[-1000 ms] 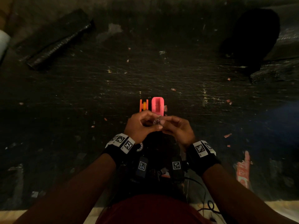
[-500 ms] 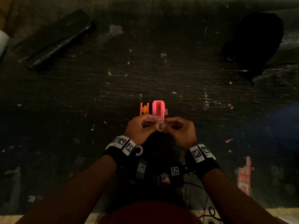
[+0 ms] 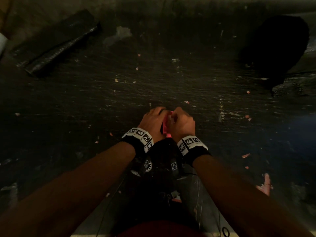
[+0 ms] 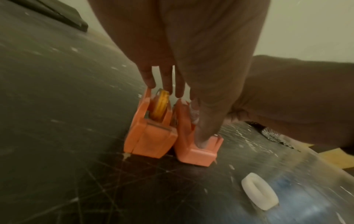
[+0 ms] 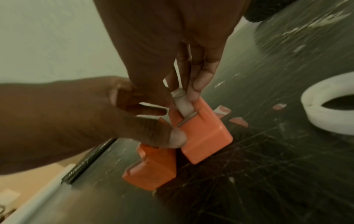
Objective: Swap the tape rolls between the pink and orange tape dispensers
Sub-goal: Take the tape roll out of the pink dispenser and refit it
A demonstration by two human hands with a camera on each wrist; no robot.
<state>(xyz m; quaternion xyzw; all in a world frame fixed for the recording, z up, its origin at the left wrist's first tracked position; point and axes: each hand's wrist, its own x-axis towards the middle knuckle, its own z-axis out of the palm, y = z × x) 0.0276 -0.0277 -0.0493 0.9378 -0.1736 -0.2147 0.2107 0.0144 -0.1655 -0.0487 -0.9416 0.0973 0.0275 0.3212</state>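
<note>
**Hands at the two tape dispensers**

The orange dispenser [image 4: 151,133] and the pink dispenser [image 4: 195,145] stand upright, side by side and touching, on the dark scratched table [image 3: 85,103]. In the head view only a strip of the pink dispenser [image 3: 165,127] shows between the hands.

The orange dispenser carries a yellow tape roll [image 4: 161,104] seated between its side walls.

Left hand [image 3: 152,121]: fingers extended downward, fingertips [image 4: 149,81] touching the top of the orange dispenser and its roll; the thumb [image 5: 168,136] presses the dispensers' near side. It encloses nothing.

Right hand [image 3: 182,123]: fingers [image 5: 199,84] pinch a pale tape roll [image 5: 182,104] that sits in the slot of the pink dispenser [image 5: 205,133], just behind the cutter blade.

A white ring [image 5: 329,106] lies on the table to the right, apart from the dispensers. A flat black object [image 3: 56,43] lies far left.
</note>
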